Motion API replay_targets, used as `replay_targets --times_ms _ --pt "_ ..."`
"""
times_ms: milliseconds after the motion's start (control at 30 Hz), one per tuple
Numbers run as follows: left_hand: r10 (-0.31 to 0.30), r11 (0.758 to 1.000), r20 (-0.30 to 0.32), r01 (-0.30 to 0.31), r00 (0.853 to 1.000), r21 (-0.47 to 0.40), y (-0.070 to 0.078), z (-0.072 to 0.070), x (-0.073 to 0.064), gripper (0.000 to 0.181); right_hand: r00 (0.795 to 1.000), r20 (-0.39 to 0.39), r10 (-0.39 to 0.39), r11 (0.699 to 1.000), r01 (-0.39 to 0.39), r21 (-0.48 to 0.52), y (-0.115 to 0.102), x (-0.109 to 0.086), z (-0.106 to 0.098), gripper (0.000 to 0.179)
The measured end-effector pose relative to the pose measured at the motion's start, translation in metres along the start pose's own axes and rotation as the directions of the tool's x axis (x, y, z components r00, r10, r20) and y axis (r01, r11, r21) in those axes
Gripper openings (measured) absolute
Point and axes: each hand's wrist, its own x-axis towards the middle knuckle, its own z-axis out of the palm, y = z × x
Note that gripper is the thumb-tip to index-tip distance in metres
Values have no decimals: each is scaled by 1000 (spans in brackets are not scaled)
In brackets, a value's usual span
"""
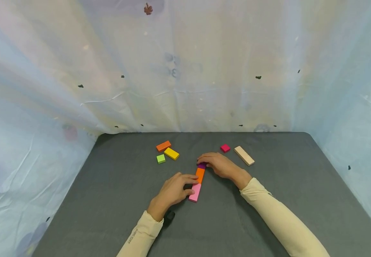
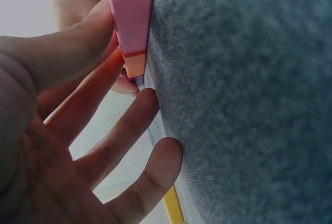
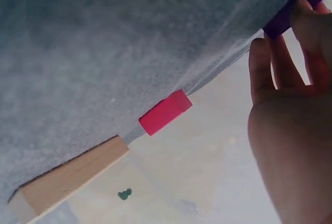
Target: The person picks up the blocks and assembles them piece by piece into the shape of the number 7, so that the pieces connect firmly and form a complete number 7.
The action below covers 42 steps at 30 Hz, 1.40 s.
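Pink block (image 1: 194, 193), middle orange block (image 1: 200, 175) and purple block (image 1: 202, 166) are lying end to end in a slanting row on the dark grey table (image 1: 108, 214), the pink one being placed nearest the wearer. The row is being partly covered by both hands. By the left hand (image 1: 171, 190), the pink block is being touched with the thumb, while the index fingertip is being laid near its joint with the orange; thumb and index are being held apart, and the other fingers are being spread, as is being shown by the left wrist view. How firmly anything is being pressed cannot be told. By the right hand (image 1: 222, 165), the purple block is being pinched between thumb and fingers, so that much of it is being hidden from above; in the right wrist view it is being cut off at the upper corner with the hand.

Beyond the row, a yellow block (image 1: 171, 154), a far orange block (image 1: 163, 146) and a green block (image 1: 161, 159) are lying close together on the left. Only a sliver of the yellow one is being caught by the left wrist camera. On the right, a red block (image 1: 225, 148) is lying near a plain wooden block (image 1: 244, 156). Both sleeves (image 1: 143, 230) are being cropped by the lower edge.
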Motion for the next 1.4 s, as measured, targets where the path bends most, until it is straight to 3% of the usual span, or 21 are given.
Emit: replay_targets --times_ms 300,733,1400 --pt "0 1000 13 0 1000 10 -1 -2 0 36 1000 1 6 1000 -6 -6 -1 -1 2 35" --pt "4 999 66 -1 998 -42 -1 -5 -2 37 1000 3 26 1000 -26 0 -3 -3 2 35" --pt "0 999 42 2 999 -45 3 -7 -3 33 999 11 36 999 -36 -10 -1 -6 0 37"
